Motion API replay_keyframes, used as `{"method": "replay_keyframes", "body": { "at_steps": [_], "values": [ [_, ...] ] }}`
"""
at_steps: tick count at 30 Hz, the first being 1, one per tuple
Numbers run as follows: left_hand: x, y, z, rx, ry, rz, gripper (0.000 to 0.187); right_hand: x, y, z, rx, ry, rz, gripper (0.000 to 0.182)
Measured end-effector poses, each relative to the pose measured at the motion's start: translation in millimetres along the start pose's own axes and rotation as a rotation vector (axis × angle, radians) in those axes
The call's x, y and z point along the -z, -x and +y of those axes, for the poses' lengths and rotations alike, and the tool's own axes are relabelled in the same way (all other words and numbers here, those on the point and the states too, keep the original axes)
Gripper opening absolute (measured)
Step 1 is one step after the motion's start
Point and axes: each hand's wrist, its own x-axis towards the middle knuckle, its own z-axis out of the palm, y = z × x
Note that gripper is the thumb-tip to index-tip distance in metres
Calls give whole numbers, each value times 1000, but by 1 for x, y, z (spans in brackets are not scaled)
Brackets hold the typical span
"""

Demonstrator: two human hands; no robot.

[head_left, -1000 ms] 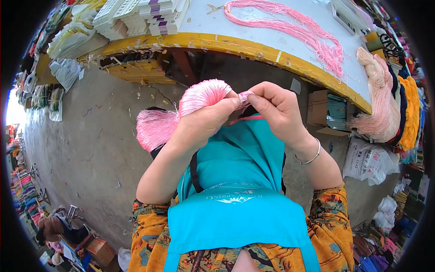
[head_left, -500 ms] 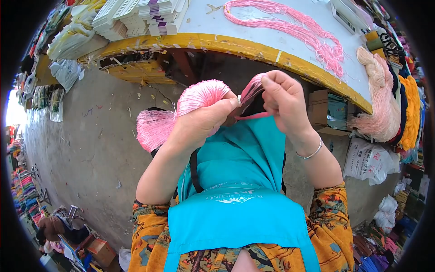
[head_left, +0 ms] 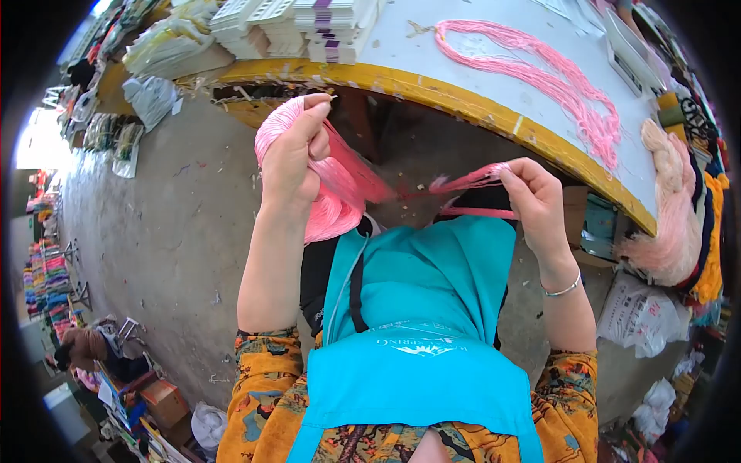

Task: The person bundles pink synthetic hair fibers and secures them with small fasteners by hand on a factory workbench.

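Up close, the left hand (head_left: 292,158) sits in the upper middle of the frame, raised and curled shut around a thick bundle of pink thread (head_left: 328,189). The thumb and forefinger pinch the bundle's looped top near the yellow table edge (head_left: 463,99), and the rest of the bundle hangs down behind the palm toward the wearer's chest. To the right and a little lower, the right hand (head_left: 538,202) is closed on a thin pink strand (head_left: 471,181) drawn off the bundle; the fingertips nip its frayed end. Between the two hands the strand runs nearly level across the middle of the frame, sloping slightly down toward the left, so its long axis lies from hand to hand while the bundle's own axis runs up and down. The left hand holds the bulk; the right holds only the separated strand, and the hands stand well apart. A silver bangle (head_left: 562,289) circles the right wrist. Below both hands a turquoise apron (head_left: 417,309) covers a patterned orange garment. Farther out, a loose skein of pink thread (head_left: 540,73) lies on the white tabletop at upper right, and stacked white cards (head_left: 324,27) sit at top centre. Another person crouches at the lower left edge.
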Motion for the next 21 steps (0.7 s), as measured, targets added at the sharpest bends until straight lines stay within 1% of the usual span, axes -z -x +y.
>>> {"method": "replay_keyframes", "body": {
  "at_steps": [1, 3, 4, 8, 11, 14, 16, 19, 21],
  "values": [
    [4, -4, 2, -11, -6, 9, 17, 0, 0, 2, 7, -8, -11, 15],
    [13, -13, 5, -2, 52, 89, 19, 0, -1, 4, -9, -5, -14, 14],
    [17, -16, 7, -10, 21, 112, 21, 0, -1, 5, -22, -5, -18, 14],
    [33, -29, 11, -34, 17, 136, 21, 1, -3, 9, -8, 5, -45, 14],
    [39, -36, 11, -84, -51, 173, 20, 3, -6, 10, 39, 73, -87, 15],
    [45, -44, 9, -142, -98, 232, 17, 1, -6, 3, 63, 38, -83, 15],
    [49, -48, 11, -154, -50, 262, 13, 1, -7, 1, 66, 21, -92, 14],
    [60, -54, 17, -120, 24, 217, 10, 1, -7, 3, 67, 4, -96, 14],
    [65, -59, 18, -110, 44, 211, 11, 2, -6, 4, 55, -3, -95, 14]
  ]
}}
